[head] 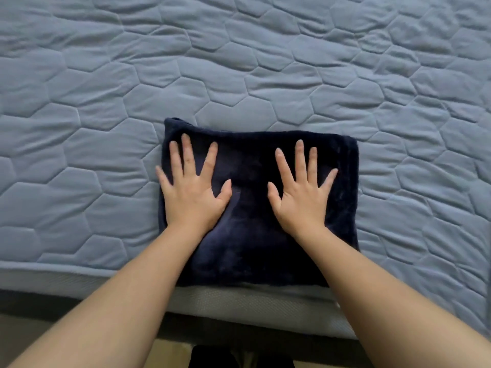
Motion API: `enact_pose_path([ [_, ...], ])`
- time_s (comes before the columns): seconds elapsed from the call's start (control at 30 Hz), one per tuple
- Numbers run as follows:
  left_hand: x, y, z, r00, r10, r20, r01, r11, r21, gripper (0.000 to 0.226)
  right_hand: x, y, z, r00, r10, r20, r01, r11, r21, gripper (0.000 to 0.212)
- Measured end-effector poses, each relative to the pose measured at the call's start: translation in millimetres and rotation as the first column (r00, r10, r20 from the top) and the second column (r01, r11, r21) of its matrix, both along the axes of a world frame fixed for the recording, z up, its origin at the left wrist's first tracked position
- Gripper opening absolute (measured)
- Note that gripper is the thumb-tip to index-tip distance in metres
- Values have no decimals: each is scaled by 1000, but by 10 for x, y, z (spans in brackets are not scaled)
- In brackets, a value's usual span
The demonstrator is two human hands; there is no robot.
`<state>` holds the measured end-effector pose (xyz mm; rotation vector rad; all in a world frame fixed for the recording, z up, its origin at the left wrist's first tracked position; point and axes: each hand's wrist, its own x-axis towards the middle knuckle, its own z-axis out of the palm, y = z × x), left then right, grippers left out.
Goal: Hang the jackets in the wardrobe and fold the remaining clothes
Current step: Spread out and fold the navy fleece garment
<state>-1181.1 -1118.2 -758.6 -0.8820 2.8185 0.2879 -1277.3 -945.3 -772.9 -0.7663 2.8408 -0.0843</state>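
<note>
A dark navy, soft fleece garment (249,235) lies folded into a rough rectangle at the near edge of the bed. Its near end reaches the mattress edge. My left hand (192,187) lies flat on the left half of the garment, fingers spread and straight. My right hand (301,189) presses flat on the right half, fingers spread the same way. Neither hand grips the cloth. No jacket, hanger or wardrobe is in view.
A blue-grey quilted mattress (239,62) with a hexagon stitch pattern fills the view beyond and to both sides of the garment. Its front edge (79,277) runs across the lower part of the view, with floor (172,351) below it.
</note>
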Motion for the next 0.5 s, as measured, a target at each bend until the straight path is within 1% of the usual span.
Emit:
enact_pose_path([
  [0.03, 35, -17, 80, 995, 96, -27, -95, 994, 46, 77, 20, 78, 78, 996, -85, 32, 84, 996, 24, 69],
  [0.07, 91, -51, 142, 979, 193, -69, -183, 974, 132, 77, 38, 175, 172, 982, -177, 66, 174, 984, 41, 69],
  [0.1, 155, -84, 210, 949, 293, -120, -255, 932, 257, 78, 50, 306, 223, 951, -280, 128, 279, 960, 31, 70],
  [0.13, 226, -121, 279, 902, 404, -152, -309, 851, 425, 80, 58, 436, 275, 896, -386, 220, 397, 918, -5, 73],
  [0.17, 299, -154, 345, 842, 521, -137, -355, 728, 587, 80, 70, 547, 346, 823, -457, 337, 507, 859, -76, 77],
  [0.2, 373, -173, 414, 777, 626, -70, -401, 577, 712, 72, 73, 645, 405, 737, -486, 470, 608, 780, -146, 77],
  [0.23, 443, -181, 478, 731, 681, 50, -438, 411, 799, 58, 64, 728, 453, 633, -490, 599, 710, 676, -197, 70],
  [0.27, 501, -173, 543, 709, 682, 181, -455, 246, 856, 45, 55, 779, 532, 497, -466, 732, 804, 564, -187, 57],
  [0.3, 540, -164, 604, 693, 663, 282, -463, 110, 879, 37, 50, 812, 610, 334, -397, 855, 877, 463, -129, 45],
  [0.33, 561, -167, 673, 680, 652, 335, -468, 35, 883, 32, 48, 833, 701, 200, -315, 928, 916, 396, -63, 41],
  [0.37, 554, -180, 769, 674, 656, 341, -467, 20, 884, 29, 47, 842, 822, 129, -253, 959, 930, 365, -29, 41],
  [0.4, 529, -186, 904, 672, 665, 325, -466, 38, 884, 26, 50, 837, 985, 133, -227, 965, 928, 369, -41, 41],
  [0.43, 501, -185, 1087, 675, 672, 304, -460, 62, 886, 24, 61, 818, 1161, 169, -211, 963, 923, 376, -79, 38],
  [0.5, 471, -173, 1555, 683, 683, 260, -443, 104, 890, 28, 99, 754, 1598, 263, -200, 944, 909, 381, -172, 33],
])
